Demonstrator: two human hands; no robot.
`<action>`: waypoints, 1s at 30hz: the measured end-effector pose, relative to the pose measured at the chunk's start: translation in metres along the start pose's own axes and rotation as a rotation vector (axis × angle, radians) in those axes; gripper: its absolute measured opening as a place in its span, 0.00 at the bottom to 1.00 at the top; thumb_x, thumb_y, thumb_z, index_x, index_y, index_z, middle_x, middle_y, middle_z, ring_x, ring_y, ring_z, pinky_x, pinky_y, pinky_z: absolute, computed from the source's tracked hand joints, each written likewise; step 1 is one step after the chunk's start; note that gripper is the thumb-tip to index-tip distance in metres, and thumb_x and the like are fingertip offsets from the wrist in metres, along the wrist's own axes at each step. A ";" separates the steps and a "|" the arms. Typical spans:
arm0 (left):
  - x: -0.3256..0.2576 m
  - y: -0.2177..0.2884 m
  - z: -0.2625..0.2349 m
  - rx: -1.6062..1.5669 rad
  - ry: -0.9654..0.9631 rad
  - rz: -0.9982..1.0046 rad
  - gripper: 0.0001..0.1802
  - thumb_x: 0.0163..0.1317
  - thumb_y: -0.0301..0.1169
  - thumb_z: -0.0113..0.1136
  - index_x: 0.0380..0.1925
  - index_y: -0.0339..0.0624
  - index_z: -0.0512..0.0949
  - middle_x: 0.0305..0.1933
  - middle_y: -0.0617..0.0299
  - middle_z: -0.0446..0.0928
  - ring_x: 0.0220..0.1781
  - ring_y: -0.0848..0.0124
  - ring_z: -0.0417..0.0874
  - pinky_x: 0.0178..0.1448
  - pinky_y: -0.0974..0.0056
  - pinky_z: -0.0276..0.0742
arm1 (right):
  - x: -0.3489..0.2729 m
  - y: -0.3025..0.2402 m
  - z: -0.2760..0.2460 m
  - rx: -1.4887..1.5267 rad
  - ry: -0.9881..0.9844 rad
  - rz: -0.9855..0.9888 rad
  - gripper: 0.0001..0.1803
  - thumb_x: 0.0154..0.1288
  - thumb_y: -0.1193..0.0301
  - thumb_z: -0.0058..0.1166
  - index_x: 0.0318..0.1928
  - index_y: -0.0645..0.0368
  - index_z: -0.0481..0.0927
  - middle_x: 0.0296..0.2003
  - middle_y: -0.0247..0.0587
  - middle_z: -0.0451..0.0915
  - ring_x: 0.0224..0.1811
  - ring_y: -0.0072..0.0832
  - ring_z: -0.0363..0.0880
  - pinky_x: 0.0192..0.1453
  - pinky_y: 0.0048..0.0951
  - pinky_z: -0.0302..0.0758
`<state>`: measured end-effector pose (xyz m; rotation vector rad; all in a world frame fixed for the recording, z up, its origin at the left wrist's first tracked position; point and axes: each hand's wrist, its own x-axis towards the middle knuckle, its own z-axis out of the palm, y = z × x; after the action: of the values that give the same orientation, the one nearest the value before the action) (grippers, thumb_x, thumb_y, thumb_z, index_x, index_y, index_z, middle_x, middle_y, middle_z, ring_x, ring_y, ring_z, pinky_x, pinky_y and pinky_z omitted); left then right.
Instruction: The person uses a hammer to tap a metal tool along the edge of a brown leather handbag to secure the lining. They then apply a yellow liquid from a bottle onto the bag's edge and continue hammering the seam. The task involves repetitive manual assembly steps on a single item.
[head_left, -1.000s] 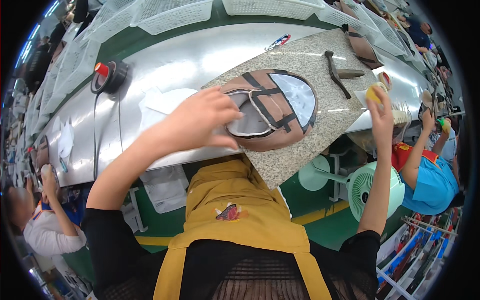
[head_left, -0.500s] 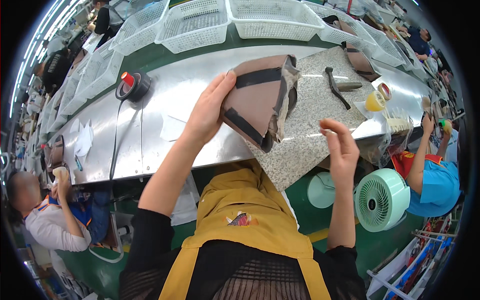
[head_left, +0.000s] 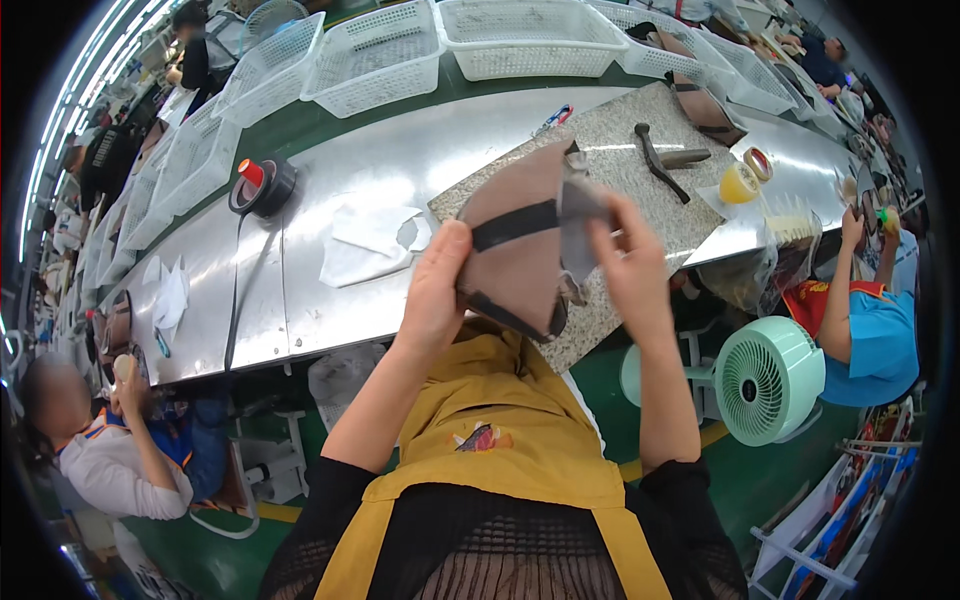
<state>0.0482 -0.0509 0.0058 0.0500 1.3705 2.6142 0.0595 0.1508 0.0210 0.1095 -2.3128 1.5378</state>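
Observation:
A brown shoe upper [head_left: 512, 265] with black strips across it is held up over the near edge of the bench. My left hand [head_left: 436, 285] grips its left side, the thumb lying on the brown face. At the opposite side, my right hand [head_left: 634, 268] has its fingers closed on the grey inner edge, slightly smeared by motion. Beneath the upper lies a speckled stone slab [head_left: 600, 150]. On the slab's far right part rest a dark hammer [head_left: 662, 165] and a second brown piece [head_left: 706, 112] with black strips.
White sheets [head_left: 365, 248] and a black round pot with a red top [head_left: 262, 188] sit on the metal bench. A yellow tape roll [head_left: 740, 184] is at the right. White baskets [head_left: 532, 40] line the far side. A green fan [head_left: 770, 382] stands right; co-workers sit at both sides.
My right hand has moved up and left from free air onto the upper's right edge. The upper has come a little nearer and turned, with my left hand still holding it.

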 end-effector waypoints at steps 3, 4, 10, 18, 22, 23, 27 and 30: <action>0.004 0.011 -0.023 -0.092 -0.139 -0.028 0.25 0.74 0.42 0.36 0.59 0.35 0.66 0.57 0.53 0.73 0.59 0.64 0.74 0.65 0.59 0.68 | 0.013 0.041 -0.054 0.354 0.068 0.084 0.23 0.65 0.77 0.50 0.61 0.62 0.68 0.43 0.37 0.80 0.41 0.19 0.78 0.41 0.20 0.74; 0.003 0.011 -0.025 -0.101 -0.122 -0.012 0.24 0.74 0.42 0.35 0.59 0.35 0.66 0.57 0.54 0.73 0.59 0.63 0.74 0.65 0.58 0.67 | 0.009 0.038 -0.061 0.382 0.083 0.276 0.24 0.65 0.78 0.50 0.62 0.63 0.66 0.43 0.38 0.80 0.39 0.19 0.78 0.39 0.19 0.74; 0.011 -0.024 -0.038 -0.403 -0.200 -0.131 0.24 0.75 0.42 0.33 0.58 0.37 0.68 0.58 0.55 0.73 0.61 0.63 0.73 0.66 0.57 0.66 | -0.039 0.094 -0.079 0.634 0.106 0.505 0.27 0.63 0.78 0.53 0.63 0.60 0.65 0.44 0.37 0.79 0.35 0.16 0.76 0.33 0.18 0.74; 0.016 -0.042 -0.041 -0.704 -0.334 -0.205 0.20 0.73 0.40 0.37 0.52 0.40 0.72 0.47 0.59 0.78 0.49 0.64 0.78 0.56 0.55 0.72 | -0.067 0.086 -0.095 0.466 0.185 0.514 0.27 0.62 0.78 0.55 0.61 0.61 0.64 0.45 0.38 0.78 0.35 0.15 0.76 0.34 0.14 0.74; 0.021 -0.056 -0.047 -0.618 -0.184 -0.313 0.21 0.74 0.40 0.36 0.54 0.38 0.71 0.51 0.57 0.77 0.54 0.63 0.77 0.60 0.56 0.70 | -0.059 0.081 -0.100 0.260 0.187 0.404 0.24 0.63 0.76 0.55 0.59 0.64 0.66 0.43 0.38 0.78 0.38 0.17 0.77 0.39 0.17 0.76; 0.021 -0.059 -0.043 -0.597 -0.143 -0.318 0.21 0.74 0.40 0.36 0.55 0.38 0.70 0.53 0.57 0.77 0.54 0.63 0.77 0.60 0.56 0.71 | -0.059 0.079 -0.101 0.196 0.206 0.340 0.23 0.64 0.76 0.54 0.59 0.64 0.67 0.42 0.38 0.77 0.38 0.18 0.77 0.41 0.17 0.76; 0.013 -0.058 -0.040 -0.527 -0.031 -0.321 0.22 0.74 0.41 0.35 0.56 0.38 0.68 0.56 0.56 0.75 0.57 0.63 0.76 0.61 0.56 0.71 | -0.049 0.021 -0.070 -0.179 0.226 0.064 0.18 0.62 0.76 0.55 0.53 0.61 0.73 0.43 0.38 0.77 0.43 0.25 0.76 0.49 0.27 0.74; 0.011 -0.061 -0.042 -0.533 -0.052 -0.324 0.22 0.74 0.40 0.35 0.57 0.38 0.68 0.56 0.56 0.75 0.57 0.63 0.75 0.61 0.56 0.70 | -0.046 0.015 -0.033 -0.332 -0.106 -0.136 0.16 0.58 0.74 0.59 0.48 0.60 0.76 0.43 0.41 0.77 0.44 0.34 0.76 0.50 0.31 0.73</action>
<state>0.0412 -0.0489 -0.0682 -0.1630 0.5701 2.5753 0.1065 0.1805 0.0042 0.2614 -2.5501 1.0904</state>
